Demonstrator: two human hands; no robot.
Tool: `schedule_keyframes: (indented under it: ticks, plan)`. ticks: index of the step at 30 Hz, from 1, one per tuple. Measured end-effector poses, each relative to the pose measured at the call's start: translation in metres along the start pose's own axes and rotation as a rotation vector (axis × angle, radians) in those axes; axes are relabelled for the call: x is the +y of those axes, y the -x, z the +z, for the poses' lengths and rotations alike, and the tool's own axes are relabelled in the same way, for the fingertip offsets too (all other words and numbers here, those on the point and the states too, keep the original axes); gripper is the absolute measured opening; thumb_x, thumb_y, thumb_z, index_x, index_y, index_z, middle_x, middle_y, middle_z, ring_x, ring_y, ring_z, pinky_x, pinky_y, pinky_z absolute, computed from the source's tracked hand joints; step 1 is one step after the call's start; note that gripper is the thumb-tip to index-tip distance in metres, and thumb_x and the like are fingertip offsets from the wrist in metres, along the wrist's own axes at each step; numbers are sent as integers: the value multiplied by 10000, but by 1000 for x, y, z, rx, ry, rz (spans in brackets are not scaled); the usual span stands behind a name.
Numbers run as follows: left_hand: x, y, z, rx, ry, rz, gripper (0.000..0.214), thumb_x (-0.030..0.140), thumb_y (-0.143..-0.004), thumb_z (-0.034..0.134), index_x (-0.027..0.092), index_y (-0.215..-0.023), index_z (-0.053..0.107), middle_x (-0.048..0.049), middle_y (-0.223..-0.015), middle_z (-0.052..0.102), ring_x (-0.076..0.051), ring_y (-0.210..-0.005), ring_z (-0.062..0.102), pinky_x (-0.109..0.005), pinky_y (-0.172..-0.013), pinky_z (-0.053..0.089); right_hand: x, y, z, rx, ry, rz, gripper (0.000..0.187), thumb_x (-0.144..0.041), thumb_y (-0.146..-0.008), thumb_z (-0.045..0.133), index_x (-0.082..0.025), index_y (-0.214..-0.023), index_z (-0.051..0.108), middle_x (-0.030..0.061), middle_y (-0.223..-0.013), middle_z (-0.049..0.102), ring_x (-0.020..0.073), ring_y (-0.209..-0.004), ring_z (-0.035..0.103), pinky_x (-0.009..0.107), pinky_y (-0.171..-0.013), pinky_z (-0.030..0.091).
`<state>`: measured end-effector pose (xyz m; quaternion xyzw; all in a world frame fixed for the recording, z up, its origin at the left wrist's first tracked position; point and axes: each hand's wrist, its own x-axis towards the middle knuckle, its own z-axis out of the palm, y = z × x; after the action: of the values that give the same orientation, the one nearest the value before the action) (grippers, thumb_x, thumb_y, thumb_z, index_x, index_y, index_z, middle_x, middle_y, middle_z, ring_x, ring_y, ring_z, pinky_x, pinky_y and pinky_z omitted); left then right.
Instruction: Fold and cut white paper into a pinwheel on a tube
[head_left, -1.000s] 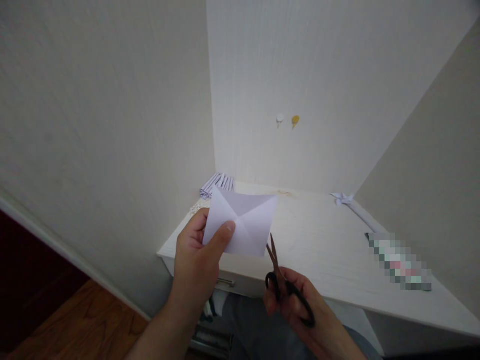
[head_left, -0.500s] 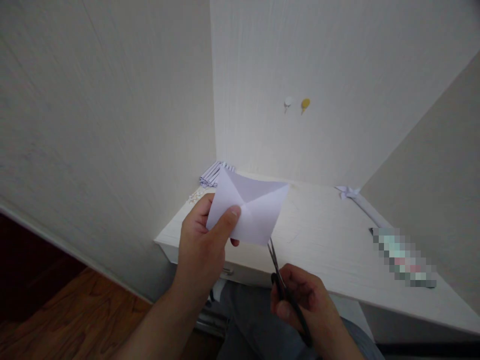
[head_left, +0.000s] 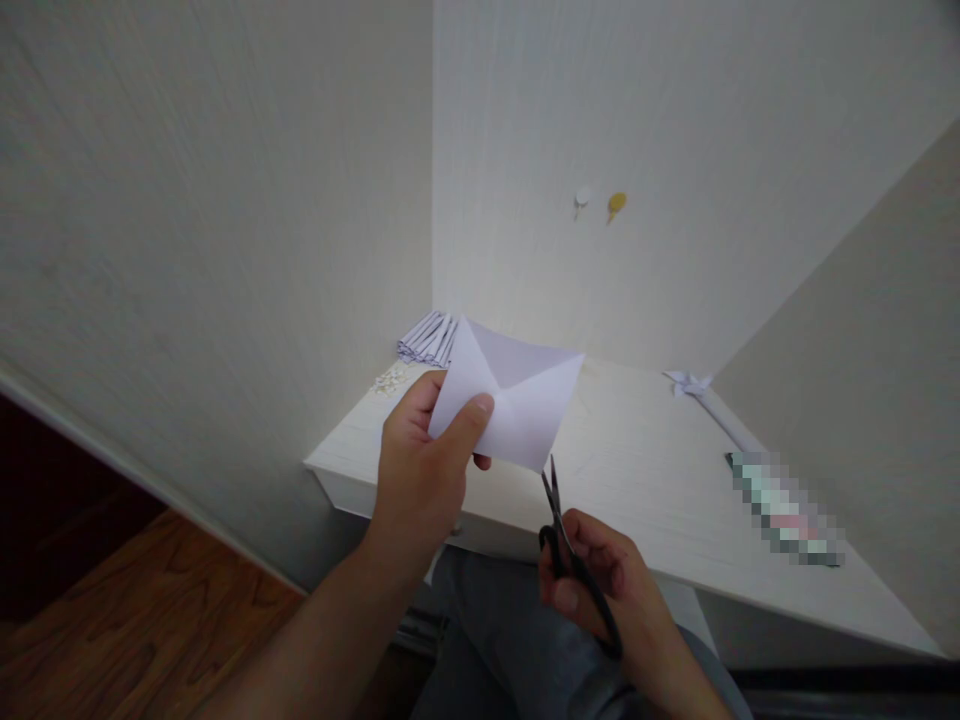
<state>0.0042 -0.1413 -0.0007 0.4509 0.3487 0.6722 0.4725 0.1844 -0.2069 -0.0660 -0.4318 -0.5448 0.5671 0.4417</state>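
My left hand (head_left: pixel 427 450) pinches a white square of paper (head_left: pixel 517 420) above the desk, its thumb pressed near the middle. Creases run across the sheet from its corners. In my right hand (head_left: pixel 600 580) is a pair of scissors (head_left: pixel 556 510) with black handles, fingers through the loops. Their blades are slightly parted and point up at the paper's lower right corner. Whether the tips touch the paper's edge I cannot tell. My left fingers are mostly hidden behind the sheet.
White desk (head_left: pixel 630 470) stands in a walled corner. Rolled paper sticks (head_left: pixel 427 338) and small pale bits (head_left: pixel 390 381) lie at back left. A paper pinwheel (head_left: pixel 690 384) on a rolled stick and a blurred flat item (head_left: pixel 784 510) lie right. Two hooks (head_left: pixel 616 203) are on the wall.
The paper and my left hand have shifted slightly up and right in view. The scissors' blades have parted more and now sit just off the paper's corner.
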Motion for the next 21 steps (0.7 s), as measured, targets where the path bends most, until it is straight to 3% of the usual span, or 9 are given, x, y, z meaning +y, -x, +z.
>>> schedule_keyframes:
  ticks: [16, 21]
  plan:
    - [1, 2, -1, -76, -121, -32, 174, 324, -826, 716, 189, -918, 659, 34, -706, 622, -99, -559, 551, -178, -450, 487, -9, 1, 2, 21, 12, 6, 487, -579, -644, 860, -171, -728, 609, -12, -604, 571, 115, -547, 456, 229, -513, 313]
    - [0, 3, -3, -157, -136, -55, 161, 315, -852, 689, 188, -935, 635, 28, -703, 619, -108, -563, 572, -202, -474, 511, -8, 1, 0, 30, 14, 2, 505, -603, -647, 850, -167, -732, 609, -9, -601, 576, 111, -532, 468, 223, -499, 315]
